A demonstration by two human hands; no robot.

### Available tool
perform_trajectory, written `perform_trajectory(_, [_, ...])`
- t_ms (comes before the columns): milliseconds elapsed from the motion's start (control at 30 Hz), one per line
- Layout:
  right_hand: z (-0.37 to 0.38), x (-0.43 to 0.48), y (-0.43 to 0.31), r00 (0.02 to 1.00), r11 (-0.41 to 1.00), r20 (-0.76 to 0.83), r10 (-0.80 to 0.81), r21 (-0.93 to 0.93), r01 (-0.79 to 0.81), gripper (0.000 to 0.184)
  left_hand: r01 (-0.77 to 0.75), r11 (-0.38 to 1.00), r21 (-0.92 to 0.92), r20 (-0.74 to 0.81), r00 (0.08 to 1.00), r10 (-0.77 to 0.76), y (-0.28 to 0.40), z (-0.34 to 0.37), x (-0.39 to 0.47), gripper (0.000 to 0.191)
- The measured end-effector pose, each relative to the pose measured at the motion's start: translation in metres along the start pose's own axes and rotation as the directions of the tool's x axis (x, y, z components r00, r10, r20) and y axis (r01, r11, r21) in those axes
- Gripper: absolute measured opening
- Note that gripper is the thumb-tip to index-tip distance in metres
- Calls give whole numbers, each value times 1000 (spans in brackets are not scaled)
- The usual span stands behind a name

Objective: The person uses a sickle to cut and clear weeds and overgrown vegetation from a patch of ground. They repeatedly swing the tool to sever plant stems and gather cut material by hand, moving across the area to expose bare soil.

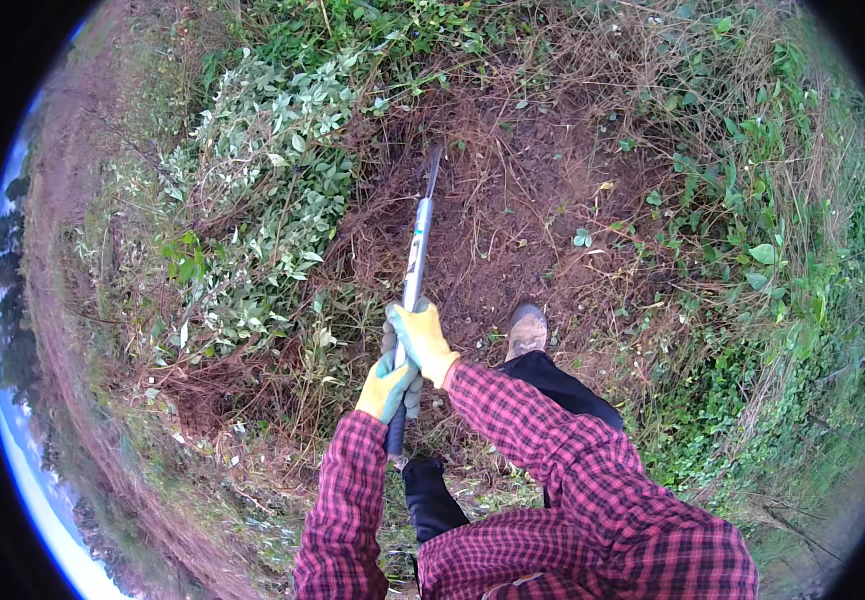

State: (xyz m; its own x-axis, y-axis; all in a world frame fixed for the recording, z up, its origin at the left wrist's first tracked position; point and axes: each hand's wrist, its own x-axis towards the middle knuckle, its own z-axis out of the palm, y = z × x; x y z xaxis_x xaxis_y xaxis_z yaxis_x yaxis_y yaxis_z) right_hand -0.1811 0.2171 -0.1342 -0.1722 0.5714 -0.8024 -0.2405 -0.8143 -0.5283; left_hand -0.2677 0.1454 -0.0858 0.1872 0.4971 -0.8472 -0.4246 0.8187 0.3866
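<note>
Both my hands wear yellow and grey-green gloves and are closed around a long-handled tool with a silvery metal shaft [416,255]. My right hand [419,337] grips the shaft higher up, and my left hand [390,386] holds it just below, above the dark grip [396,431]. From the upper end of the shaft a narrow metal blade [434,169] reaches to dry stems at the edge of a bare soil patch [492,225]. The blade's tip is blurred, so its exact shape cannot be told.
Leafy green plants [275,165] stand left of the soil, with dry brown stems [207,390] below them. Tangled dry stalks and green vines [762,225] line the right side. My boot [528,330] rests on the soil, right of the tool.
</note>
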Motion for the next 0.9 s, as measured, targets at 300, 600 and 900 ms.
perform_trajectory(300, [-81,112,-116,984,997,-163,-75,-28,71,17,-35,978,205,70,997,21,50,86,180,21])
perform_trajectory(600, [-25,4,85,984,983,-110,137,-107,-149,15,131,990,-59,-51,990,-134,-95,-39,10,17])
perform_trajectory(900, [41,-114,160,970,978,133,205,-68,-198,16,209,977,-39,-389,898,-208,-121,-76,-147,21])
